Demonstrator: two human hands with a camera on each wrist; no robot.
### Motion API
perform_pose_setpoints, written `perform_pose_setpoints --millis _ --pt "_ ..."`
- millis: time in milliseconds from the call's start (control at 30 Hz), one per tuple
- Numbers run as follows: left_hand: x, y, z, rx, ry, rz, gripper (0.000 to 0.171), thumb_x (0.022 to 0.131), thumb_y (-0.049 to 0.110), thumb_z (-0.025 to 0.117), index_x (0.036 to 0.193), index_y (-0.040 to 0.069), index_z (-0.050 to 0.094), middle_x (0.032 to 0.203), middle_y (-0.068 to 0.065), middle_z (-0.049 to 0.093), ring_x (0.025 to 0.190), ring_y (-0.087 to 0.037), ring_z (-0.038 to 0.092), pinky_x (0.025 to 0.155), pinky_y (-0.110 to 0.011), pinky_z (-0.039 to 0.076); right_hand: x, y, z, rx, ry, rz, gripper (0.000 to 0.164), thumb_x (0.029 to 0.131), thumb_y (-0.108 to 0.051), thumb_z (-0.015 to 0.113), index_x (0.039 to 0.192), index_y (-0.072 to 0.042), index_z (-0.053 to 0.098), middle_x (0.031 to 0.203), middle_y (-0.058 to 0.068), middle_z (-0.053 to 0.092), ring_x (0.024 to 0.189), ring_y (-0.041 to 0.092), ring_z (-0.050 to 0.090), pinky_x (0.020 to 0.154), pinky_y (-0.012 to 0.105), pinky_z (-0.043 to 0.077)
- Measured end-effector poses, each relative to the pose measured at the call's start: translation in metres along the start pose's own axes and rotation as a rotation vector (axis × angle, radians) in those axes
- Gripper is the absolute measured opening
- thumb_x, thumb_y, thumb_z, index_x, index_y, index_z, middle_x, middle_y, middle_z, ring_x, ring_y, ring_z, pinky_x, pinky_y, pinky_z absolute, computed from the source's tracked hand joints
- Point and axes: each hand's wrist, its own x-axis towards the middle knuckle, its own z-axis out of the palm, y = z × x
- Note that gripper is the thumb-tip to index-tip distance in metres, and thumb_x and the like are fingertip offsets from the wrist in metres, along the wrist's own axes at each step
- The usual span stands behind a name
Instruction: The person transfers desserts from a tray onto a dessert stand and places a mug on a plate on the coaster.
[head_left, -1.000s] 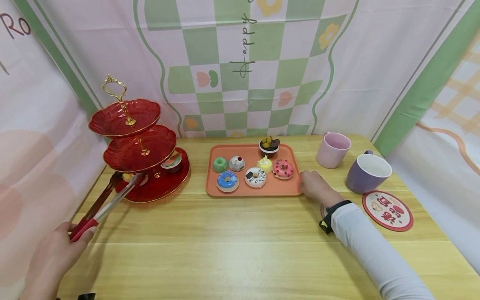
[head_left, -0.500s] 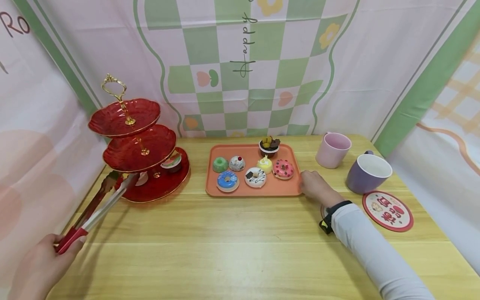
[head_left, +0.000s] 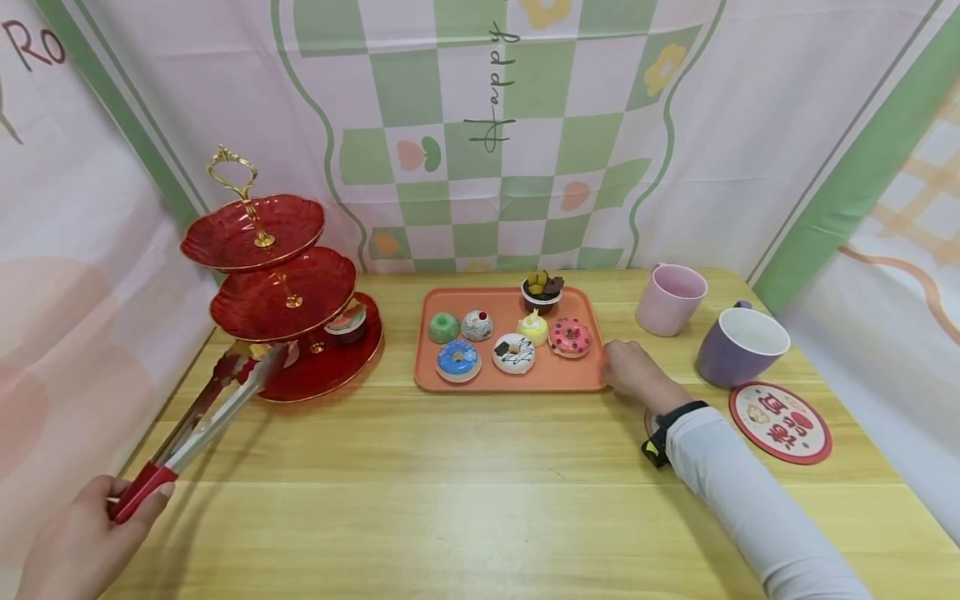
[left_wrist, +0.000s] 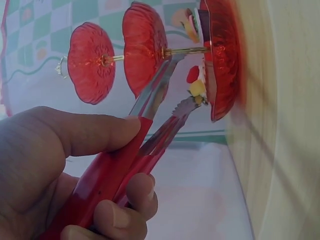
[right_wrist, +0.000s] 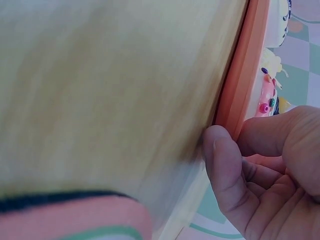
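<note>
My left hand [head_left: 90, 533] grips a pair of tongs [left_wrist: 107, 182] by the red handles. Their metal arms are spread apart, with the tips at the bottom plate of a red three-tier cake stand [head_left: 315, 377]. Between and beside these tips, a small cake with red and yellow toppings [left_wrist: 198, 88] sits on that plate, partly hidden in the head view. A cupcake [head_left: 347, 323] stands farther right on the same plate. On the other side, my right hand [head_left: 633, 371] pinches the right edge of an orange tray [right_wrist: 244, 75] between thumb and fingers.
The tray carries several toy sweets, among them a blue donut [head_left: 458, 361], a pink donut [head_left: 570, 338] and a chocolate cupcake [head_left: 542, 292]. To the right stand a pink mug [head_left: 670, 302] and a purple mug [head_left: 738, 350], near a round coaster [head_left: 780, 422].
My left hand has drawn back toward the lower left with the tongs, whose tips have shifted slightly around the small cake. My right hand has stayed at the tray's edge.
</note>
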Motion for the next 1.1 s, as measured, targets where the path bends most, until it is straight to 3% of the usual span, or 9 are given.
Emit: perform_pose_setpoints --millis 300,700,1100 --pt "-0.005 0.004 0.001 -0.014 0.055 0.043 0.054 0.090 0.044 0.057 0.099 -0.009 0.046 0.067 -0.006 0.054 0.056 -0.020 0.046 0.049 -0.032 0.035 -0.002 0.001 -0.002 -0.011 0.003 0.007 0.008 0.084 0.002 0.051 0.077 0.002 0.054 0.065 0.009 0.049 0.058 0.022 0.050 0.051 0.030 0.040" --pt "-0.002 0.013 0.012 -0.051 0.035 0.157 0.048 0.090 0.045 0.057 0.102 -0.001 0.049 0.062 -0.003 0.044 0.054 -0.018 0.040 0.047 -0.029 0.030 -0.002 0.000 -0.001 0.001 0.008 0.003 0.009 0.084 0.002 0.051 0.076 0.002 0.054 0.065 0.009 0.050 0.057 0.023 0.050 0.050 0.030 0.040" --pt "0.005 0.032 0.024 -0.095 0.129 0.306 0.035 0.086 0.034 0.066 0.095 0.002 0.056 0.066 -0.002 0.052 0.054 -0.016 0.041 0.046 -0.029 0.030 -0.001 0.000 0.001 -0.030 0.040 -0.018 0.009 0.082 0.003 0.052 0.073 0.001 0.054 0.065 0.010 0.049 0.060 0.024 0.049 0.054 0.032 0.040"
